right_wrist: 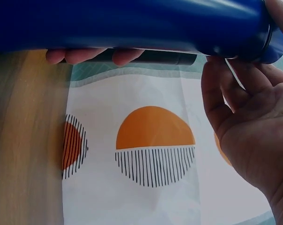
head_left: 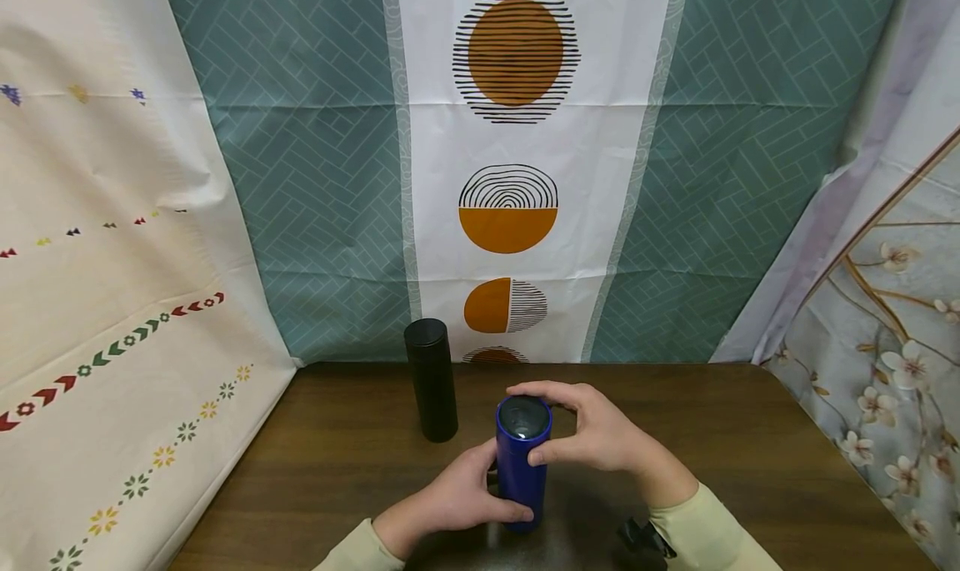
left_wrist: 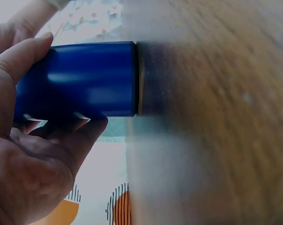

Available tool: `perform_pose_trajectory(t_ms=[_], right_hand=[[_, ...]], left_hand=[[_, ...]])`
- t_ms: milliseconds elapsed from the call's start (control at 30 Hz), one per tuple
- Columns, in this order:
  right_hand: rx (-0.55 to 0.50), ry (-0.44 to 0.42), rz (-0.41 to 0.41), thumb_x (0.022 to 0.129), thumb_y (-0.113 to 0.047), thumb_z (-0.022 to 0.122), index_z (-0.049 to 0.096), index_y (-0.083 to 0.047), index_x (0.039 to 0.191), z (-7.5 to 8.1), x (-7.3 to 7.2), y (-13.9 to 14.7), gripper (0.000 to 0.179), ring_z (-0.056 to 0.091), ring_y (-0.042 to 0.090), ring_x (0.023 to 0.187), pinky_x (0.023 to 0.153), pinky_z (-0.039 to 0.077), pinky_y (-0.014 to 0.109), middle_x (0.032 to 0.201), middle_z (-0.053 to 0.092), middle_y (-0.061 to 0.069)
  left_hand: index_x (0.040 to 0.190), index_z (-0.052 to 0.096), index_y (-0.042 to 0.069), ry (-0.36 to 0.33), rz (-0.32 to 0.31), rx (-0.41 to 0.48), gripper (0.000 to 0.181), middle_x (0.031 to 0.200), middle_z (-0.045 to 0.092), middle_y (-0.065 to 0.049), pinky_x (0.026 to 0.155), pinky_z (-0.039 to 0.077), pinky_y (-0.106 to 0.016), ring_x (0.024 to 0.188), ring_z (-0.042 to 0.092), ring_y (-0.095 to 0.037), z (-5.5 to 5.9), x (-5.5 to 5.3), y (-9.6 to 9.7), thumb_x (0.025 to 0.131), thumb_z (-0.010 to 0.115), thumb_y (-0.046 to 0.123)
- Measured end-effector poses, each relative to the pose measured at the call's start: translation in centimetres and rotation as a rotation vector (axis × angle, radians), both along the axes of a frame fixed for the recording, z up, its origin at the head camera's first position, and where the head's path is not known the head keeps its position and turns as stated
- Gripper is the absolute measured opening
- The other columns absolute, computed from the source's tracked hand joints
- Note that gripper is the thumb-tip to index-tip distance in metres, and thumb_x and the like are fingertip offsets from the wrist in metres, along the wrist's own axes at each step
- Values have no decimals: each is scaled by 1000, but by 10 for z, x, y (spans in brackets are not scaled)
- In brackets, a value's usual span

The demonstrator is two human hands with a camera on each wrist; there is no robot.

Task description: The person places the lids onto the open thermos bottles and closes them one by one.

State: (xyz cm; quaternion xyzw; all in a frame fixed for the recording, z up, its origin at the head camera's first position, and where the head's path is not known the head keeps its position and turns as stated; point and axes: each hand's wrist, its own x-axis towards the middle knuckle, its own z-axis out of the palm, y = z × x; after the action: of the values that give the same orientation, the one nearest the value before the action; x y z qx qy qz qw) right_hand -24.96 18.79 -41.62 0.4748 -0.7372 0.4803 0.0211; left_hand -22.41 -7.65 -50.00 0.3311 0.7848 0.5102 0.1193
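Observation:
A blue insulated bottle [head_left: 519, 475] with a dark-topped lid [head_left: 524, 418] stands upright near the front of the table. My left hand [head_left: 467, 492] grips its lower body, thumb across the near side and fingers around the far side. At the top, my right hand [head_left: 598, 434] holds the lid between thumb and fingers. In the left wrist view, the base of the blue bottle [left_wrist: 94, 79] is right at the tabletop. The right wrist view has the lid's blue rim [right_wrist: 275, 46] between the thumb and fingers of my right hand [right_wrist: 254, 117].
A black bottle [head_left: 432, 379] stands upright farther back, to the left of the blue one. The brown wooden table [head_left: 322, 454] is bounded by a patterned curtain [head_left: 330, 179] behind and hanging cloths on both sides. A small black object [head_left: 647, 539] sits by the right sleeve.

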Motion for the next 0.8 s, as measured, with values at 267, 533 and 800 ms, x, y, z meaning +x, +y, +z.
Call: perform_pose_trajectory(t_ms=[267, 533, 800], right_hand=[[-8, -15, -39, 87, -16, 96, 67, -16, 152, -2, 0, -1, 72, 74, 30, 114, 102, 57, 43, 126, 80, 8], [-7, -57, -86, 86, -18, 98, 67, -25, 153, 0, 3, -2, 74, 73, 31, 115, 103, 56, 46, 126, 80, 8], [-22, -40, -120, 86, -18, 98, 68, -25, 152, -2, 3, -6, 73, 74, 32, 113, 102, 58, 46, 126, 81, 9]], left_hand=[[157, 56, 27, 41, 15, 1, 79, 141, 71, 9, 110, 54, -35, 126, 69, -10, -1, -1, 2, 89, 96, 31], [155, 57, 26, 59, 77, -4, 78, 139, 72, 9, 106, 57, -36, 123, 71, -10, -1, 2, 5, 89, 97, 32], [153, 57, 26, 100, 120, 4, 75, 138, 73, 9, 104, 58, -36, 121, 72, -9, -2, 3, 7, 90, 96, 34]])
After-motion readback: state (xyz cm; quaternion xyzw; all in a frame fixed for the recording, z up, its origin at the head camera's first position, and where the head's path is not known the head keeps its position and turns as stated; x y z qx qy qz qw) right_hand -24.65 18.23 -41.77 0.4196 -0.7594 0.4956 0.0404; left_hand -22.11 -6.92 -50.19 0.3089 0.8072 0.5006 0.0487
